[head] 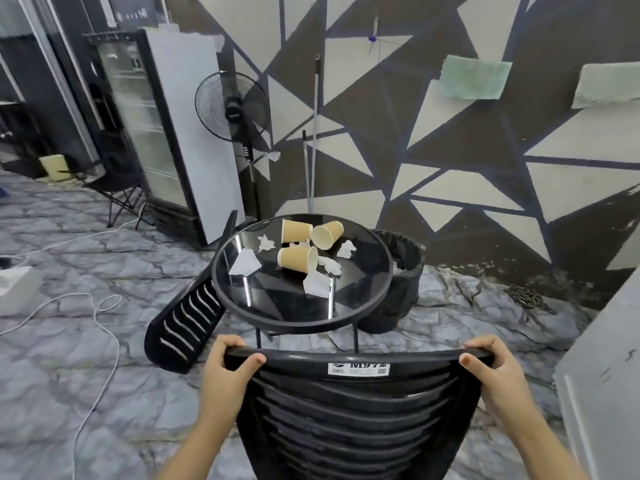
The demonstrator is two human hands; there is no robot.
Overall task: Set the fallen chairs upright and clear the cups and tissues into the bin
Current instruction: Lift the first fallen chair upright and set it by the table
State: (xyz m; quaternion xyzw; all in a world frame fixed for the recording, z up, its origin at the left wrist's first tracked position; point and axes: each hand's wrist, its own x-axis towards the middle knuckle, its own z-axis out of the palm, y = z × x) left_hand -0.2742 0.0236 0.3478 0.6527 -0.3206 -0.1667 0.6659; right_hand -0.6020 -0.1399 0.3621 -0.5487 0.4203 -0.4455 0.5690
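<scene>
A black slatted plastic chair point(349, 407) stands right in front of me, its back towards me. My left hand point(228, 370) grips the left end of its top rail and my right hand point(491, 368) grips the right end. A second black chair point(187, 320) lies fallen on the floor left of the round black glass table point(301, 317). On the table lie three tan paper cups point(298, 258) on their sides, among several crumpled white tissues point(244, 262). A black bin point(401, 289) with a bag liner stands behind the table on the right.
A glass-door fridge point(145, 133) and a standing fan point(235, 109) are at the back left. A folding chair point(117, 188) stands beside the fridge. White cables point(100, 323) trail over the marble floor at left. Mop handles lean on the patterned wall. A grey panel point(602, 382) is close on the right.
</scene>
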